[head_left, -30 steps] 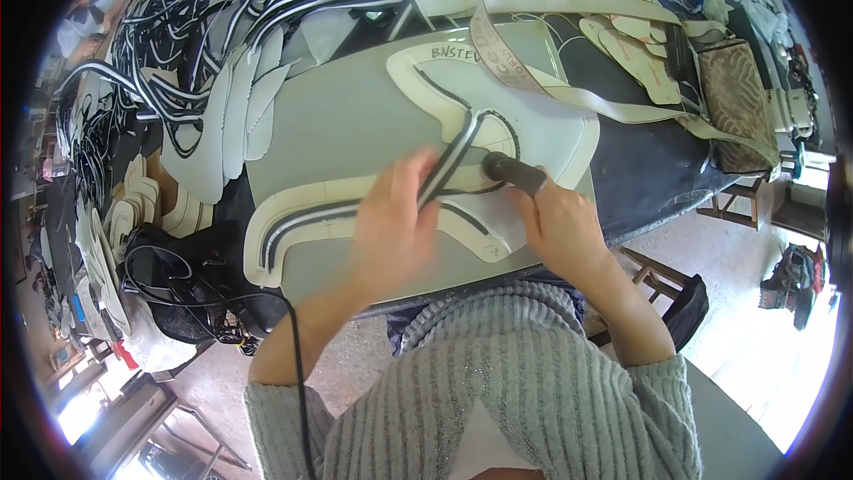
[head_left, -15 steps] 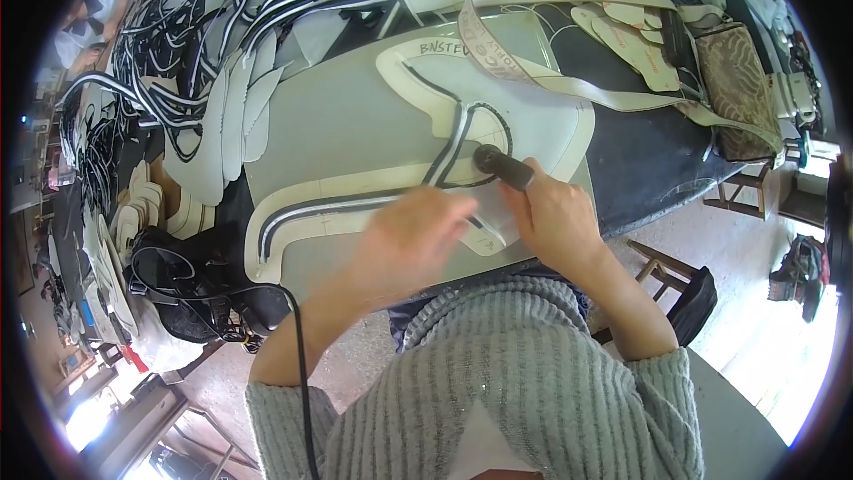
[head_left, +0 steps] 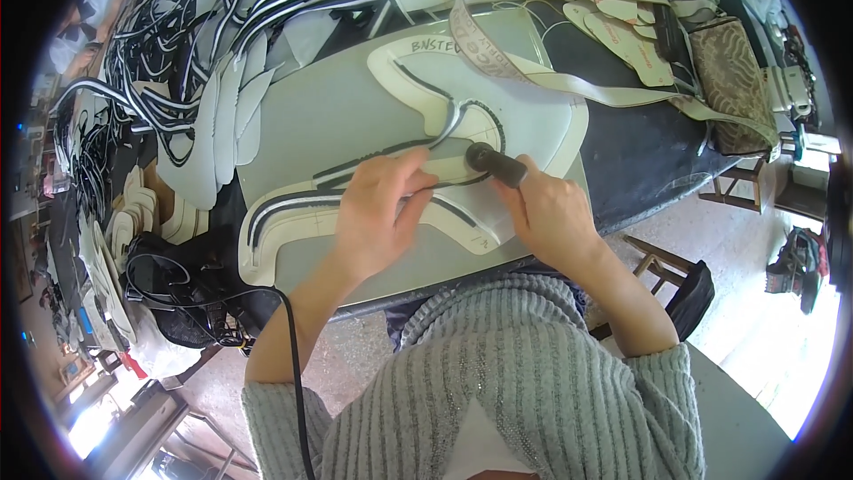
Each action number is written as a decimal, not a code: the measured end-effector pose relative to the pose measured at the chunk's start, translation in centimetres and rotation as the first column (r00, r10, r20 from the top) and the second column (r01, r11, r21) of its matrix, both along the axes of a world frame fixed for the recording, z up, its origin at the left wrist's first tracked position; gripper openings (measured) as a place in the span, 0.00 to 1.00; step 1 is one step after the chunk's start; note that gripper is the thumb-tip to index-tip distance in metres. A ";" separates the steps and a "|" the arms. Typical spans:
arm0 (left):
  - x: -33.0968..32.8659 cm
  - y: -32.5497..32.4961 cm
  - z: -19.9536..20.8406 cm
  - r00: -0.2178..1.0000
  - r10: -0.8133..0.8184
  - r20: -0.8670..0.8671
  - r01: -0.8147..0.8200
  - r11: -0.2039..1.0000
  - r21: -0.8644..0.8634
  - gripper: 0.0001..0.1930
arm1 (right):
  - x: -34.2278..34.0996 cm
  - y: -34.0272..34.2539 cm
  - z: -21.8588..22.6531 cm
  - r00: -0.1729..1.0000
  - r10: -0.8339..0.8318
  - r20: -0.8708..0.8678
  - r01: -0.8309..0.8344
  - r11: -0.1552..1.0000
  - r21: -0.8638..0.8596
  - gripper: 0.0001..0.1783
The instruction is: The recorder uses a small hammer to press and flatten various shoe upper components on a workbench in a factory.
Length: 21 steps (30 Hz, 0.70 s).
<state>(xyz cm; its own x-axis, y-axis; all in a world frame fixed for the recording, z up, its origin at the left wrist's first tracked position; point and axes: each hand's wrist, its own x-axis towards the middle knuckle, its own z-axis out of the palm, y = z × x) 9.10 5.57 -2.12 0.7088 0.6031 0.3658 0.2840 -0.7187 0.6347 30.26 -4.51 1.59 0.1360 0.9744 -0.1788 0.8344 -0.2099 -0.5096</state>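
Observation:
A cream-coloured curved pattern piece (head_left: 524,116) with black-and-white striped trim (head_left: 373,156) lies on a grey sheet (head_left: 338,107) on the worktable. My left hand (head_left: 378,218) lies flat on the piece, fingers spread, pressing down on it beside the trim. My right hand (head_left: 551,213) grips a black cylindrical hand tool (head_left: 496,164) whose tip touches the trim near the bend of the piece. A black cord (head_left: 293,373) runs down past my left forearm.
Heaps of striped black-and-white strips (head_left: 160,80) and cream cut-outs (head_left: 124,231) cover the left of the table. A long beige strap (head_left: 569,0), sole-shaped pieces (head_left: 622,36) and a patterned brown bag (head_left: 733,80) lie at the right. Wooden stools (head_left: 666,267) stand below the table's edge.
My left hand has slid from the trim's middle toward me and now presses flat lower on the piece. The tool in my right hand has shifted slightly left along the trim.

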 end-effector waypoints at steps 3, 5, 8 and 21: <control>-0.5 0.4 -0.5 0.995 -0.098 0.007 0.095 0.983 0.157 0.23 | 0.2 0.1 0.0 1.000 0.006 -0.008 -0.006 1.000 -0.014 0.13; -0.5 0.5 -0.5 0.986 -0.166 -0.014 0.163 0.944 0.286 0.23 | 0.3 0.1 0.0 1.000 0.007 -0.016 -0.007 1.000 -0.018 0.13; -0.5 1.0 -0.1 0.983 -0.182 0.011 0.167 0.920 0.355 0.23 | 0.2 0.2 0.2 1.000 0.006 -0.016 -0.006 0.999 -0.037 0.14; -0.9 1.9 -0.6 0.934 -0.351 -0.072 0.347 0.837 0.423 0.17 | -1.0 0.5 2.4 0.989 0.136 -0.060 -0.135 0.991 0.011 0.17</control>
